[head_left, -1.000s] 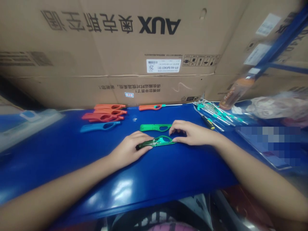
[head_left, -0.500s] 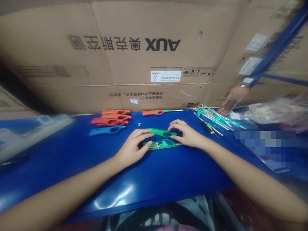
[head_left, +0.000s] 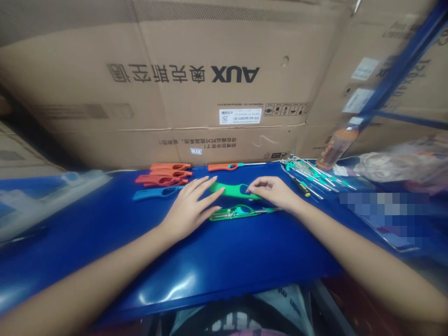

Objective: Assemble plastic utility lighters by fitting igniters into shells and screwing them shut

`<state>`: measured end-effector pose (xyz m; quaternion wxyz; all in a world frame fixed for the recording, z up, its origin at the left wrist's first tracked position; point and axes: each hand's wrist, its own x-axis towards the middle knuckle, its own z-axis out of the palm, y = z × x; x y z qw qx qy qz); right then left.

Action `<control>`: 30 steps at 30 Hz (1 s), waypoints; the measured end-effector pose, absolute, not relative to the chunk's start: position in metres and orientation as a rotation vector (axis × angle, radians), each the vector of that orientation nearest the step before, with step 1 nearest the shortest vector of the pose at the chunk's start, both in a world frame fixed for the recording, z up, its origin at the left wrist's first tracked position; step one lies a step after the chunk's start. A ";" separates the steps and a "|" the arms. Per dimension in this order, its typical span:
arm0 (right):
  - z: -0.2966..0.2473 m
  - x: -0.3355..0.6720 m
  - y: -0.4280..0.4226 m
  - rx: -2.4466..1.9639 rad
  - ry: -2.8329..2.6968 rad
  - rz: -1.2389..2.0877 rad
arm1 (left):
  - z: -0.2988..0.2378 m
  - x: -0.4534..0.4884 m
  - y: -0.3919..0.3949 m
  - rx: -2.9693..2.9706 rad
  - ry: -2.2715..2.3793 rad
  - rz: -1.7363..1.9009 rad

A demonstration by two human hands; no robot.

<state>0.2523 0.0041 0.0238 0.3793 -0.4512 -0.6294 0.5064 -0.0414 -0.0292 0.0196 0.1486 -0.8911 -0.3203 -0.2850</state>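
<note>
Two green lighter parts lie mid-table on the blue table (head_left: 224,252). The farther one is a green lighter shell (head_left: 233,190); my right hand (head_left: 271,191) pinches its right end with curled fingers. The nearer one is a clear green lighter body with a metal tip (head_left: 241,213), lying flat and untouched. My left hand (head_left: 191,207) lies open with fingers stretched out, its fingertips at the left end of the green shell.
Several orange shells (head_left: 164,173) and a blue shell (head_left: 156,192) lie at the back left. An orange lighter (head_left: 227,166) rests by the cardboard boxes (head_left: 210,93). Metal-tipped green parts (head_left: 311,172) and a screwdriver (head_left: 303,185) lie right, near a bottle (head_left: 336,142) and plastic bags (head_left: 399,163).
My left hand left the clear lighter body and opened flat toward the green shell. My right hand shifted from the body to the shell's right end. The camera tilted slightly.
</note>
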 end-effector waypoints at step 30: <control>0.022 0.252 -0.011 -0.749 -2.496 0.566 | 0.004 -0.034 -0.033 -2.991 -0.893 -0.853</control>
